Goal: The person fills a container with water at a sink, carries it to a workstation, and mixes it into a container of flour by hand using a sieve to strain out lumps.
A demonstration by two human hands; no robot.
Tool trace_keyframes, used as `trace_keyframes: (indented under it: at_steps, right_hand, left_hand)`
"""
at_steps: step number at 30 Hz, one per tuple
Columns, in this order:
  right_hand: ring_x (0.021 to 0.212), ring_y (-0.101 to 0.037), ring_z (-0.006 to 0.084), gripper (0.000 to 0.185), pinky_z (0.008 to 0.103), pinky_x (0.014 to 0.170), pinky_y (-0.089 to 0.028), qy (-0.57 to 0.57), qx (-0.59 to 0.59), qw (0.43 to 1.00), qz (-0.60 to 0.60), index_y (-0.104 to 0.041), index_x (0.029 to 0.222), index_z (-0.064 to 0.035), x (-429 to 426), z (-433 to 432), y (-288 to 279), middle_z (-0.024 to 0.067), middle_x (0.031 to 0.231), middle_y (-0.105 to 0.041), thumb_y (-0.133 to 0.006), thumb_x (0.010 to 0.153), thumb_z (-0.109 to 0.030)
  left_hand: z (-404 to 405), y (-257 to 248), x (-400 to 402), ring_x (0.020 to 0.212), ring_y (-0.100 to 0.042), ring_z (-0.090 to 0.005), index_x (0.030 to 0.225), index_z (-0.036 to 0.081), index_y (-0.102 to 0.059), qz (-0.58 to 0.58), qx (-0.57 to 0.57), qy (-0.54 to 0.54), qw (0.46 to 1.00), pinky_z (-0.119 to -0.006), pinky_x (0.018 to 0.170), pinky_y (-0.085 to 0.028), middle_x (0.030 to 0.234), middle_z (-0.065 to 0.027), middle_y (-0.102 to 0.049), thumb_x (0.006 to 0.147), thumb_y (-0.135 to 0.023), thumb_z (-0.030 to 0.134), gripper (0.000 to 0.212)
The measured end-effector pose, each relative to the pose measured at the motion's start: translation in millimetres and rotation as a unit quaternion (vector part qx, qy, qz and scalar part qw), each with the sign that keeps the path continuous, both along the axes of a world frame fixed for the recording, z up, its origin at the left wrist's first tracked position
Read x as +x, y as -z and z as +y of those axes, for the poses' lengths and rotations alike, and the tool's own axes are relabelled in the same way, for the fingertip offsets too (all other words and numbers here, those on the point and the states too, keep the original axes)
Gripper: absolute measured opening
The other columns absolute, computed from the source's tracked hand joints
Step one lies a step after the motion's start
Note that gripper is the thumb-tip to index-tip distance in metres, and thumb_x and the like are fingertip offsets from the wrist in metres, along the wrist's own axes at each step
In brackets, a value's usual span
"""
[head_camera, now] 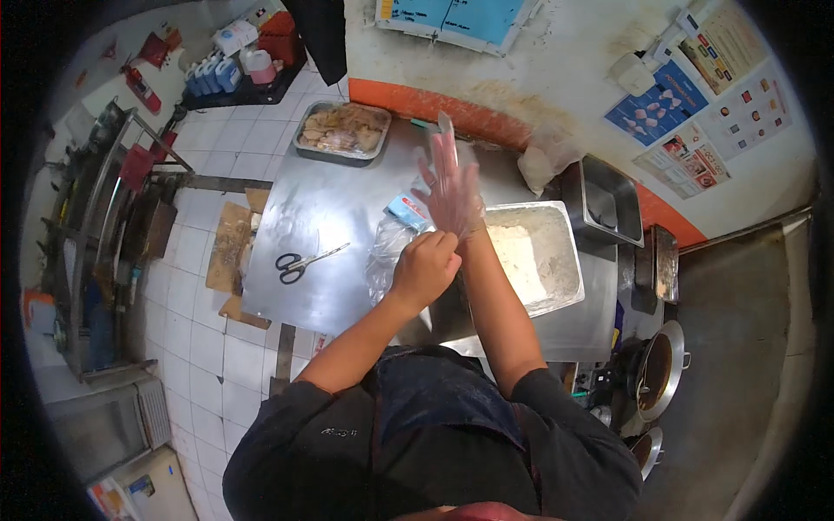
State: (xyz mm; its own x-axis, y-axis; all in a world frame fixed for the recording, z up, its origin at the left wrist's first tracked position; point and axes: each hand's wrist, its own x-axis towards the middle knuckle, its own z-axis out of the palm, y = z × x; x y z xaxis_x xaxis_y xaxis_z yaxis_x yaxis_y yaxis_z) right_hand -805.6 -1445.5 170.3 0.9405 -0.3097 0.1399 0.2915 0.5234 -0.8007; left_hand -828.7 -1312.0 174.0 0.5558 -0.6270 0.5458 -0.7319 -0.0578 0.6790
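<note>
A transparent plastic glove (445, 125) covers my right hand (453, 185), which is raised over the steel table (332, 208) with its fingers partly spread. At the right wrist, my bare left hand (427, 268) pinches the glove's cuff. Beneath and left of the hands are a small blue box (408, 210) and a crumpled transparent plastic bag (387, 257). To the right, partly behind my right forearm, a metal pan (565, 260) contains pale flour-like powder (518, 260). Black-handled scissors (296, 266) lie on the table at the left.
A film-covered tray of what looks like raw meat (343, 130) stands at the table's back left. Toward the back right are a knotted plastic bag (544, 159) and a deep steel pan (609, 202). Large woks (661, 371) sit at the right. Flattened cardboard (228, 244) lies at the left.
</note>
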Motion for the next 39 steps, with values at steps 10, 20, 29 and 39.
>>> trace_keyframes:
  at_steps: [10,20,29,39]
  right_hand:
    - [0.144,-0.016,0.0400,0.063,0.0380,0.112,-0.028,0.118,-0.377,0.900,0.185,-0.021,0.151,-0.0347,53,-29,67,0.0203,0.158,-0.014,-0.039,0.096,-0.057]
    - [0.143,-0.013,0.0438,0.108,0.0750,0.093,-0.031,0.038,0.072,0.994,0.070,0.010,0.150,-0.0414,26,2,-41,0.0018,0.161,0.010,-0.032,0.066,-0.095]
    - [0.132,-0.031,0.0385,0.098,0.0706,0.092,-0.039,0.101,0.052,0.992,-0.049,-0.024,0.151,-0.0285,15,17,-50,-0.0067,0.148,-0.028,-0.040,0.074,-0.087]
    - [0.134,-0.028,0.0377,0.089,0.0654,0.097,-0.039,0.128,0.113,0.983,-0.070,-0.033,0.146,-0.0231,4,13,-36,-0.0054,0.144,-0.032,-0.046,0.078,-0.081]
  left_hand:
    - [-15,12,28,0.059,-0.062,-0.0243,0.089,0.002,-0.063,-0.019,-0.122,-0.198,0.972,-0.034,0.054,-0.051,0.072,-0.0114,-0.062,0.076,-0.066,-0.001,0.014]
    - [-12,23,35,0.069,-0.062,-0.0288,0.083,0.001,-0.059,-0.132,-0.170,-0.206,0.955,-0.035,0.062,-0.053,0.078,-0.0109,-0.061,0.070,-0.068,-0.005,0.017]
    - [2,18,-8,0.065,-0.060,-0.0284,0.075,0.005,-0.053,-0.051,-0.155,-0.129,0.978,-0.037,0.059,-0.050,0.075,-0.0092,-0.058,0.068,-0.067,-0.005,0.019]
    - [25,28,-1,0.056,-0.054,-0.0281,0.074,0.003,-0.046,0.104,-0.122,0.022,0.987,-0.035,0.050,-0.042,0.072,-0.0113,-0.051,0.070,-0.058,-0.005,0.015]
